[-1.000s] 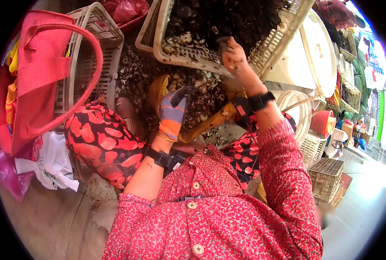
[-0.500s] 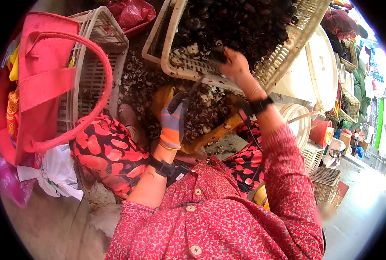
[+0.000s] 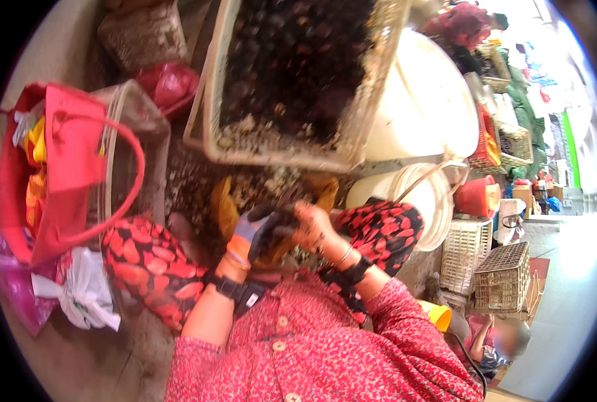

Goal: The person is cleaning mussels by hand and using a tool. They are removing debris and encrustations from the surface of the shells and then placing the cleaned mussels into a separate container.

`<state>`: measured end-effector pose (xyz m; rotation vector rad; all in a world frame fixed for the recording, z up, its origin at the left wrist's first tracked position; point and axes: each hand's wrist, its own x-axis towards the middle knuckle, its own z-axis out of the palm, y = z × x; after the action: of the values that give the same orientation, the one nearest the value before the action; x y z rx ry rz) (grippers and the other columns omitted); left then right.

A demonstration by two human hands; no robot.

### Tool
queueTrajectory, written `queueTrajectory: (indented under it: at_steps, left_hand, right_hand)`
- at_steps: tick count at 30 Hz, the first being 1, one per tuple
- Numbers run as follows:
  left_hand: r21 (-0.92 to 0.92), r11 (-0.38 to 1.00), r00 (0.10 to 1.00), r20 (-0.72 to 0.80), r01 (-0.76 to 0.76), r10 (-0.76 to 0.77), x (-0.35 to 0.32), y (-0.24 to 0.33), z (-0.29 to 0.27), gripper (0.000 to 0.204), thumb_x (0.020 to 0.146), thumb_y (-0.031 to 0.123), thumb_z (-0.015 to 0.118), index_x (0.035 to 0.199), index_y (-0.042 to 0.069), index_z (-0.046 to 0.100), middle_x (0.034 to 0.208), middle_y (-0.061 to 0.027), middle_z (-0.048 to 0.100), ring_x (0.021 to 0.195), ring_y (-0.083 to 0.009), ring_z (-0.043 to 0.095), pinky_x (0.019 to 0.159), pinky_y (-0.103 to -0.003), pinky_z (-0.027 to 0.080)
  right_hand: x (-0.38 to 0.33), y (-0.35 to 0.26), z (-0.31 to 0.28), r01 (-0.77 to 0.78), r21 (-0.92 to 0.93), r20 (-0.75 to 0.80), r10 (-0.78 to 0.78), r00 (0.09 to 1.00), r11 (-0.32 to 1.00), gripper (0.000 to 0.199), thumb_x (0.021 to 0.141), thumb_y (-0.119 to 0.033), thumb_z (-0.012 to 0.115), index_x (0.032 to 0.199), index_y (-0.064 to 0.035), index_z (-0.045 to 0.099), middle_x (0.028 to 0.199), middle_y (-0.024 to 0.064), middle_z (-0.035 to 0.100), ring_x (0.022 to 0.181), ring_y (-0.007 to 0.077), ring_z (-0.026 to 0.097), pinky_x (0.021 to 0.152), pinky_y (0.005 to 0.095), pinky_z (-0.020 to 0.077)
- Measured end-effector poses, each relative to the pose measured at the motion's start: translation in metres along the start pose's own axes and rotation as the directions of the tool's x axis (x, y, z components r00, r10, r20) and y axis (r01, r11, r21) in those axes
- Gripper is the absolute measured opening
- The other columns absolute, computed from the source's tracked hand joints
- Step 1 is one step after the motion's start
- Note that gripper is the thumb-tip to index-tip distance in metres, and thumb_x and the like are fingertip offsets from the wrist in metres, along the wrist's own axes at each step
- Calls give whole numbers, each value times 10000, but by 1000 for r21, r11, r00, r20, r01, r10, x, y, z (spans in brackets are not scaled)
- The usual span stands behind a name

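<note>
My left hand (image 3: 258,231), in a grey and purple glove with an orange cuff, is closed in front of my lap. Against it is my bare right hand (image 3: 315,228), its dirt-flecked fingers bent together at the glove. What lies between them is too dark and blurred to make out. Just beyond, a pale plastic crate (image 3: 281,158) holds many dark, rounded lumps (image 3: 298,60), with small whitish bits along its near edge. Below the hands, dark scraps and pale pieces cover the ground around a yellow, curved object (image 3: 226,209), partly hidden.
At left stand a red handled bag (image 3: 77,154), another crate (image 3: 134,147) and a white tied bag (image 3: 81,285). White buckets (image 3: 422,201) and a large white tub (image 3: 425,100) are at right. Stacked crates (image 3: 502,275) and another person (image 3: 489,342) appear farther right.
My right hand has come back from the crate to meet the left. The thin tool seen at my left hand earlier is no longer discernible. My view has shifted, showing another person at right.
</note>
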<state>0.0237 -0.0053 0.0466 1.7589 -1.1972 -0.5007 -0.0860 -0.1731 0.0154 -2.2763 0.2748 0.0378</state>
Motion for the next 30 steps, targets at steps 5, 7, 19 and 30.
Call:
queueTrajectory:
  at_steps: [5,7,19,30]
  left_hand:
    - [-937,311,863,-21,160,-505,0,-14,27,214,845,49,560,1047,-7,607,994,-62,635,843,-126,602,734,-250,493]
    - [-809,579,931,-131,97,-340,0,-32,44,212,837,33,552,1036,-9,614,997,-68,637,851,-133,603,757,-257,490]
    - [-491,867,964,-176,90,-200,8,-7,29,206,768,-8,589,960,25,655,910,-93,606,930,-224,576,823,-311,458]
    - [-598,799,939,-240,55,-244,6,-15,30,243,812,-1,556,1042,16,633,992,-58,621,915,-159,574,801,-269,457]
  right_hand:
    - [-9,-5,-42,-75,234,-36,85,996,969,455,734,-332,696,1055,-35,568,959,139,613,860,261,609,726,321,491]
    - [-3,-25,-52,-109,750,38,122,992,652,387,778,-242,673,1076,-17,571,1023,108,619,888,233,608,768,331,493]
    - [-20,-28,-52,-252,957,194,324,926,147,258,863,-147,443,1018,28,552,1008,171,607,942,330,589,900,455,454]
    - [-30,-93,-86,-265,592,35,304,952,761,302,767,-64,705,1020,24,564,912,68,647,841,129,615,757,260,506]
